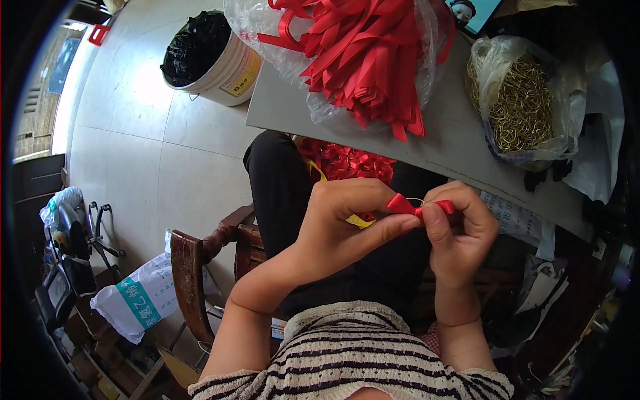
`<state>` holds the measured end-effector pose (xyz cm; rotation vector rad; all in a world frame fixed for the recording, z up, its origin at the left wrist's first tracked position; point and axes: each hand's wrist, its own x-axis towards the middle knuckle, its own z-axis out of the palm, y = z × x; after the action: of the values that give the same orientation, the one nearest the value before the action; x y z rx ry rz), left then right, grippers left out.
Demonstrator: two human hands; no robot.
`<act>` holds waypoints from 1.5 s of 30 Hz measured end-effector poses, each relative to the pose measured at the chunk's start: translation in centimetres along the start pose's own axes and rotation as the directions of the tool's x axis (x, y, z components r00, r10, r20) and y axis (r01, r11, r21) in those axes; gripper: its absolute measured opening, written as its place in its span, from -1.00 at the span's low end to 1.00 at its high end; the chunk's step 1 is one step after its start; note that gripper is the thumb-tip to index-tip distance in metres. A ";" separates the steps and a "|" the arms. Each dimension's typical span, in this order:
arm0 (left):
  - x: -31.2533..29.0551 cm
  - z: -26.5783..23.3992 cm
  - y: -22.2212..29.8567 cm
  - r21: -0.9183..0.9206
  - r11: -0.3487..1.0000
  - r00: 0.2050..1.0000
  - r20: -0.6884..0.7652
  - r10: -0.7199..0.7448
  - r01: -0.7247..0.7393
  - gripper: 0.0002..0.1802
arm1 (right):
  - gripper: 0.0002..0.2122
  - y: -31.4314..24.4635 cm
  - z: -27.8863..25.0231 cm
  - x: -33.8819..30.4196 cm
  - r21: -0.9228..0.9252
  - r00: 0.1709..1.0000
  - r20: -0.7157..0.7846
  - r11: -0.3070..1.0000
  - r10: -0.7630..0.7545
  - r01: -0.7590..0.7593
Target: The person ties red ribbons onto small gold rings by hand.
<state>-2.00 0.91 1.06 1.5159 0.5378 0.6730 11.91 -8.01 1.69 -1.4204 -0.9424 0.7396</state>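
Note:
Between my two hands, above my lap, is a small red ribbon bow [403, 204] with a thin gold wire loop [416, 199] at its middle. My left hand [343, 217] pinches the bow's left side between thumb and fingers. Its right side is gripped by my right hand [459, 227], thumb pressed near the knot with fingers curled behind. Beyond my hands, a heap of finished-looking red bows [347, 162] lies low by my knees, partly hidden by the table edge. A large bundle of cut red ribbon strips [373, 57] rests in clear plastic on the table.
On the grey table [280, 110], a plastic bag of gold wire pieces [523, 103] stands at the right. A white bucket [230, 77] with a black bag inside is on the floor at the far left. A wooden chair arm [190, 267] and a white sack [143, 297] are at my left.

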 end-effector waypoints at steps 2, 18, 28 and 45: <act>-0.1 -0.5 -0.1 -0.118 0.990 0.995 0.080 -0.067 0.076 -0.88 | -0.89 -0.2 -0.8 0.8 -0.044 0.997 0.076 0.998 -0.034 0.037; 0.6 -1.2 -0.2 -0.137 0.985 0.984 0.159 -0.084 0.106 -0.83 | -0.87 -1.5 -2.9 3.9 -0.081 0.865 0.485 0.991 0.132 -0.106; 0.8 -1.8 -0.1 -0.065 0.996 0.927 0.374 -0.035 0.063 -0.70 | -0.85 -1.1 -3.8 4.5 -0.044 0.669 0.741 0.998 0.057 -0.037; -0.2 -0.2 -9.7 0.772 0.635 1.000 -0.016 -0.020 0.025 -0.85 | -0.92 4.4 -0.4 8.7 -0.827 0.818 0.332 0.272 -0.469 0.491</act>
<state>-1.64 1.55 -8.61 2.3163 0.9284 0.4246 16.86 -0.32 -1.82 -1.8405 -1.8567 -0.3593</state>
